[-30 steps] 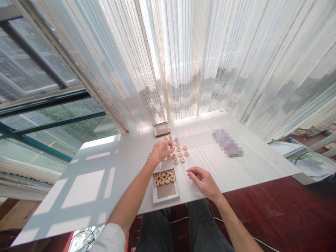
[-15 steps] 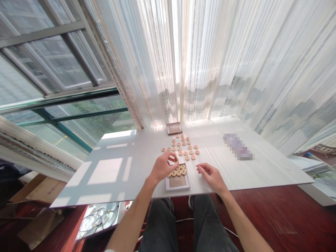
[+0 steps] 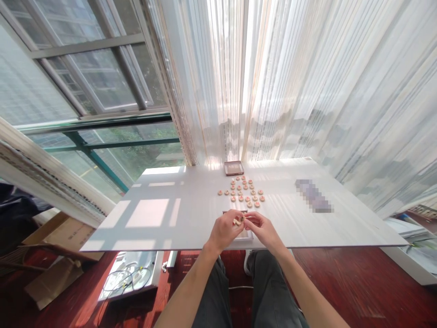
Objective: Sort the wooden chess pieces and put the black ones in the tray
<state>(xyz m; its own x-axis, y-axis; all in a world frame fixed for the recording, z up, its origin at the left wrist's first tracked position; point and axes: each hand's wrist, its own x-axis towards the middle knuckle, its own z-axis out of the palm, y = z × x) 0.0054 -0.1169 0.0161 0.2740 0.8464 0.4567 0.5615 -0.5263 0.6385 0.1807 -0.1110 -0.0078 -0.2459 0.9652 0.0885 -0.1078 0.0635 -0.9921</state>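
Meeting over the box [image 3: 248, 236], left hand [image 3: 222, 231] and right hand [image 3: 265, 231] grasp a piece [image 3: 241, 219] in their fingers; other pieces [image 3: 254, 198] dot the counter [image 3: 198, 218] beyond. If those crowded fingers bump each other, it could drop.

Sheer curtains [image 3: 290, 91], a window [image 3: 97, 77], cardboard box [image 3: 70, 237], red floor [image 3: 341, 282]
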